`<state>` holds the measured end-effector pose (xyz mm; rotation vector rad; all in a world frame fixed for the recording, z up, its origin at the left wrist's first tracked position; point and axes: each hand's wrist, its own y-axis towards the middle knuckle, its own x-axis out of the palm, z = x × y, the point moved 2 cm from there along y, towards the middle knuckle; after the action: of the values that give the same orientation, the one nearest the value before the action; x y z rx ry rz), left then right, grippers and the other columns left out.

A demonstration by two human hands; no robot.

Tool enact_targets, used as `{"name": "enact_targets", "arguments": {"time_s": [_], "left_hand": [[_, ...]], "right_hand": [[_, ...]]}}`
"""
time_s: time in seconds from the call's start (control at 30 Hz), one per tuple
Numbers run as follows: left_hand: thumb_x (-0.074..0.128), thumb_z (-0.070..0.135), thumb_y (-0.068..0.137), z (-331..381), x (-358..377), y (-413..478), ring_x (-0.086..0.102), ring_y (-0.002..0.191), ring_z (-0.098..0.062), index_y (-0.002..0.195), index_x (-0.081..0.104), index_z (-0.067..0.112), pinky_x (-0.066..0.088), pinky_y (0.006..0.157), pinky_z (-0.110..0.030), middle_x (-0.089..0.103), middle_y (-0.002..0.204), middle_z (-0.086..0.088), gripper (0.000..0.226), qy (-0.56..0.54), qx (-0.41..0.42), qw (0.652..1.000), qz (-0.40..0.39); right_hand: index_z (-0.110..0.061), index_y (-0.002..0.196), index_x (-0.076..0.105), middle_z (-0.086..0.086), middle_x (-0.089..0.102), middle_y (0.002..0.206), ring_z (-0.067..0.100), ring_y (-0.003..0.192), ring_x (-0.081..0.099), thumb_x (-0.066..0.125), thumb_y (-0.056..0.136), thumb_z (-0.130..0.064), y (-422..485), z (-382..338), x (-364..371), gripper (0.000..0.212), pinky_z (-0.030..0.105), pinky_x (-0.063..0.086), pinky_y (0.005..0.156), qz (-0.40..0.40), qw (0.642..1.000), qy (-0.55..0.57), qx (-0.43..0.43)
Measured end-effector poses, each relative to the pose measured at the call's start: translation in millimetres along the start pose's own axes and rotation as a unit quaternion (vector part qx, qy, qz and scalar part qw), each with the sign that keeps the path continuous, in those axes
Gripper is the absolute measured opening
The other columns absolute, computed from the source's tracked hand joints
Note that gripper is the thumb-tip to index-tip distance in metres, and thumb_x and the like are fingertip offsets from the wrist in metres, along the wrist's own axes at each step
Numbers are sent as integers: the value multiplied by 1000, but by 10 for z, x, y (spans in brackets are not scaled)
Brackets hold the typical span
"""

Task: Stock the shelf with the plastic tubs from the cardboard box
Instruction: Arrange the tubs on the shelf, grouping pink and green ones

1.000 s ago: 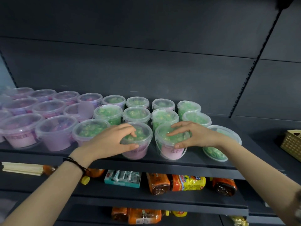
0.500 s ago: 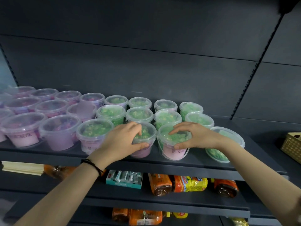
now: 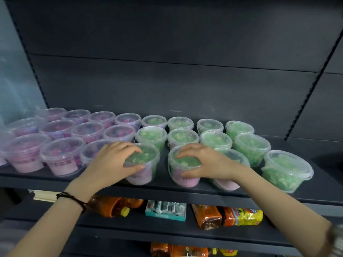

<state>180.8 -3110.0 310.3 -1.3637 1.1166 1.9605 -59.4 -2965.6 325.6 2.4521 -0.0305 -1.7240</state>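
Since the earlier view, your two hands stayed on the same two front-row tubs, and the gap between those tubs widened slightly.

1. The shelf (image 3: 164,175) carried three rows of tubs: pink tubs (image 3: 61,156) on the left, green tubs (image 3: 181,138) on the right. The cardboard box was not in view.
2. The front row stood near the shelf lip. A sideways push there could have sent a tub over the lip onto the bottles (image 3: 209,216) below.
3. The leaning tub (image 3: 233,158) sat tilted just behind your right wrist, touching it or nearly so. Drawing that arm back carelessly could have tipped it over.
4. The end tub (image 3: 285,169) also sat off level, apart from the rest.
5. Your left hand (image 3: 115,160) gripped the left front tub (image 3: 146,158), fingers (image 3: 130,148) close together and curled over the lid, thumb on the near rim.
6. Your right hand (image 3: 207,164) gripped the right front tub (image 3: 185,161) likewise, thumb on the wall.
7. Both grips bore mostly on the lids. Lifting by the lid alone could have popped it off and spilled the contents.
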Motion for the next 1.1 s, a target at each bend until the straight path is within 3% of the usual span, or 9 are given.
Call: {"name": "enact_targets", "arguments": {"time_s": [0.13, 0.23, 0.33, 0.53, 0.6, 0.77, 0.93, 1.03, 1.1], "left_hand": [[53, 62, 80, -74, 68, -114, 41, 117, 2, 125, 55, 38, 35, 102, -28, 52, 128, 21, 51, -32, 12, 999, -18], [50, 65, 76, -1, 106, -104, 40, 112, 0, 121, 58, 38, 34, 92, -24, 51, 119, 23, 53, -37, 36, 999, -9], [48, 68, 76, 70, 137, -24, 38, 108, 1, 121, 57, 41, 33, 86, -21, 49, 116, 24, 53, -32, 55, 998, -17], [43, 78, 77, 42, 137, 127, 38, 106, -4, 123, 51, 43, 34, 88, -25, 44, 109, 21, 58, -18, 59, 997, -49], [38, 80, 75, -6, 103, 142, 37, 108, -2, 124, 49, 45, 33, 88, -25, 43, 111, 22, 61, -35, 56, 996, -67], [49, 69, 77, -105, 76, 126, 37, 105, -1, 126, 49, 45, 32, 85, -23, 42, 111, 22, 54, -35, 84, 993, -72], [34, 79, 74, -196, 92, 117, 31, 114, 3, 126, 50, 51, 22, 93, -30, 43, 118, 27, 61, -47, 91, 992, -71], [30, 79, 72, -252, 138, 81, 19, 122, 6, 129, 46, 54, 12, 101, -34, 37, 128, 29, 64, -58, 93, 991, -81], [30, 79, 73, -268, 141, 67, 19, 125, 4, 129, 47, 53, 12, 103, -35, 37, 131, 28, 64, -65, 96, 990, -77]], "right_hand": [[-32, 128, 60, -12, 55, 136, 6, 125, 46, 69, 82, -45, 121, -52, 66, 49, 25, 35, 107, 4, 1000, -28, 13], [-32, 125, 62, -15, 57, 133, 1, 123, 47, 69, 83, -42, 128, -46, 60, 44, 16, 31, 105, 10, 1000, -15, 17], [-32, 122, 64, -15, 59, 130, 0, 120, 50, 68, 84, -45, 149, -34, 15, 41, 18, 34, 105, -7, 999, 10, 30], [-32, 109, 69, -22, 65, 106, 4, 94, 63, 68, 85, -43, 494, -24, -105, 27, 12, 45, 80, 43, 987, 112, 105], [-30, 112, 68, -21, 65, 105, 6, 92, 62, 68, 84, -44, 737, -49, -104, 31, 18, 46, 81, 65, 985, 105, 117], [-25, 127, 58, 1, 58, 129, 18, 118, 53, 65, 80, -54, 1437, -180, 71, 55, 30, 43, 93, 63, 984, 15, 164], [-31, 142, 41, 10, 29, 155, 33, 143, 21, 51, 72, -78, 1859, -284, 303, 86, 50, 25, 112, -18, 961, -105, 256], [-31, 140, 45, 8, 34, 152, 31, 142, 23, 55, 73, -74, 1937, -259, 333, 80, 50, 23, 111, -36, 958, -128, 256], [-32, 140, 46, 1, 36, 152, 25, 141, 28, 64, 77, -61, 1923, -184, 262, 71, 43, 25, 112, -78, 971, -67, 217]]}}
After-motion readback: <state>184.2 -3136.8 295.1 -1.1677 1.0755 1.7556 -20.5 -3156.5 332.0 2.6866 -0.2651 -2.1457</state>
